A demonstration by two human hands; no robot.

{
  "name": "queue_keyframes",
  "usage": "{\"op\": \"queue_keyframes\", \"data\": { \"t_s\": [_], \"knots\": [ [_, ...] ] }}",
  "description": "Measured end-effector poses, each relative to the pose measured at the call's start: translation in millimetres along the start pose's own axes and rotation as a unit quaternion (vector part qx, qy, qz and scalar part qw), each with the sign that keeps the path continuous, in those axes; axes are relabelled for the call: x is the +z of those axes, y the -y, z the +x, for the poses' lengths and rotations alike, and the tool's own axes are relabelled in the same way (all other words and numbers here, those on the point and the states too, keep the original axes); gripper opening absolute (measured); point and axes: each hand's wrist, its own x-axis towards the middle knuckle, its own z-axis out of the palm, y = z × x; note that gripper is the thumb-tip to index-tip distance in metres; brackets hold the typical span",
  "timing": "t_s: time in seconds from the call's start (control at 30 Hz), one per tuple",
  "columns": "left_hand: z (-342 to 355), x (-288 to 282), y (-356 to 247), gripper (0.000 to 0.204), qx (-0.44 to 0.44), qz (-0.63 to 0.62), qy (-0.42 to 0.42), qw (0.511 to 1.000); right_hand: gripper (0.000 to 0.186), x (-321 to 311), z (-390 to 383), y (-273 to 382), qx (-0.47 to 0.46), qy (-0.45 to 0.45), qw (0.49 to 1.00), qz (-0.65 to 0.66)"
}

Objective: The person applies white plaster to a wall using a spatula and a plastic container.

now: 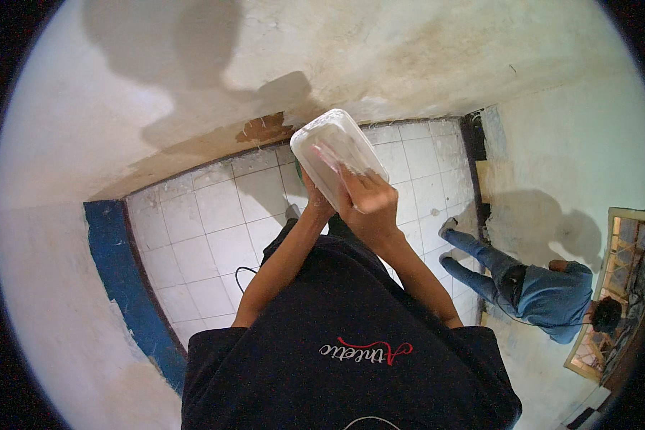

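Note:
A white rectangular plastic tub (366,153) is tilted in front of me, its rim smeared with white paste. My left hand (314,193) grips the tub from its near left side, with most of the fingers hidden behind it. Over the tub's near end, my right hand (369,199) is closed around a thin pinkish tool (327,155). That tool reaches into the tub and is smeared by motion, so its exact kind does not show.
Beyond the tub rises a patchy, stained wall (423,64) with a bare brown patch (264,127) near its foot. White tiles (222,204) cover the floor. At right another person (545,294) stands by a wall with a window (609,265). A blue band (118,265) runs along the left wall.

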Motion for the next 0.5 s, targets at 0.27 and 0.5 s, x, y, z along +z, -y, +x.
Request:
{"op": "queue_keyframes", "data": {
  "t_s": [0.27,0.5],
  "knots": [
    [3,0,2,0.066,0.030,0.004,0.008,1.000,0.034,0,-1,3,-0.022,-0.020,0.999,-0.019],
    [5,7,-3,0.070,0.032,0.032,0.007,0.999,0.026,-4,7,-17,0.045,-0.078,0.992,0.087]
  ]
}}
